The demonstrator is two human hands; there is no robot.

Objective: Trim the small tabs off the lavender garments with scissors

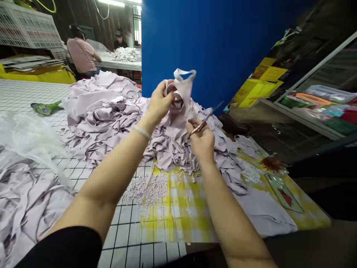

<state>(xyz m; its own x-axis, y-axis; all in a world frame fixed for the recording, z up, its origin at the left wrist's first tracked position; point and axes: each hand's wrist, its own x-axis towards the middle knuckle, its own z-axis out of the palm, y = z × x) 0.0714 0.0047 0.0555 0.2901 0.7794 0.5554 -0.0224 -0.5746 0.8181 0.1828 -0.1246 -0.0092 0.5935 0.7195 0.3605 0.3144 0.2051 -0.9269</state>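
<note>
My left hand [163, 98] grips a pale lilac garment [181, 95] in front of the blue panel, its fingers closed on the bunched cloth. A whitish strap loop [185, 73] stands up from the top of it. To the right and a little lower, my right hand [202, 137] is closed around a pair of scissors [200, 127]; their blades point up and right and are blurred. The right fingertips are by the garment's lower edge; whether they pinch it I cannot tell. Behind and below both hands spreads a large heap of lilac cloth pieces [103, 100].
Small cloth snippets [150, 190] lie on the grid-lined table [122, 230] and yellow checked sheet [178, 219]. A green tape dispenser-like tool [46, 108] and plastic bag [28, 134] are left; a phone [284, 193] is right. Beyond, two people [82, 52] sit. A blue panel [200, 41] rises behind.
</note>
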